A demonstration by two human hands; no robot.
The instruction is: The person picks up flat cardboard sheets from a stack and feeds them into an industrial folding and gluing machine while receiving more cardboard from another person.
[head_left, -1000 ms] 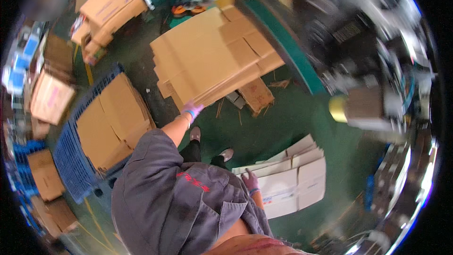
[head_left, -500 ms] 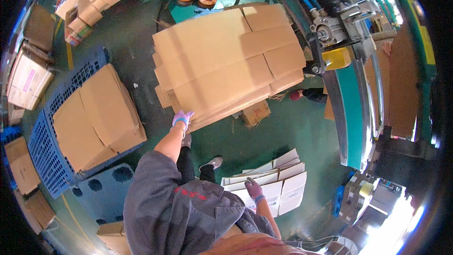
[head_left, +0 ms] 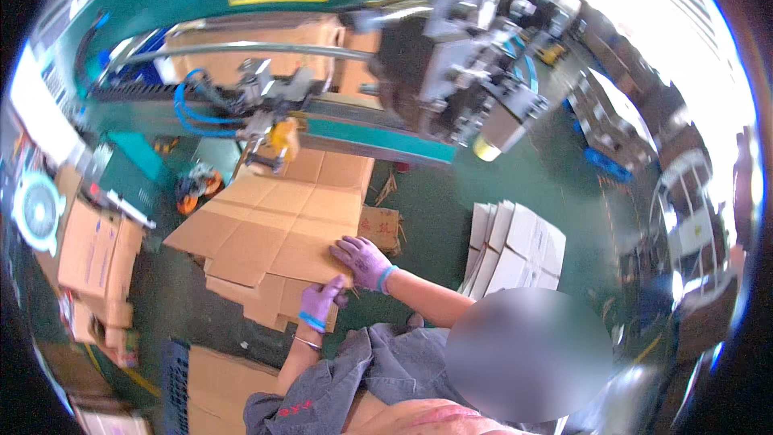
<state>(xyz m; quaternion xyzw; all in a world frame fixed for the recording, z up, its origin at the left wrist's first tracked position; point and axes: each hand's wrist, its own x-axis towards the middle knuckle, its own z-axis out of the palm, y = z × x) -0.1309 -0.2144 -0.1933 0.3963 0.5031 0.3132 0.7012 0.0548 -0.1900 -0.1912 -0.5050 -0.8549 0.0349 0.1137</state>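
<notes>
A flattened brown cardboard carton (head_left: 310, 229) lies in front of me, on top of other flattened sheets (head_left: 266, 298). My left hand (head_left: 322, 301), in a purple glove, is closed at its near edge with the thumb up. Close by, my right hand (head_left: 366, 263), gloved alike, rests on the sheet's near right corner with fingers spread; its underside is hidden. The sheet's far end reaches under the machine's yellow part (head_left: 285, 138).
A green machine rail (head_left: 378, 142) with metal clamps crosses above the far end of the stack. White folded cartons (head_left: 519, 246) stand at the right, and a small brown box (head_left: 380, 229) lies beside the stack. Brown cartons (head_left: 90, 250) are at the left.
The view has swung right, toward the machine. My right hand has left the white cartons and come to the brown sheet. The left hand remains at the brown cardboard.
</notes>
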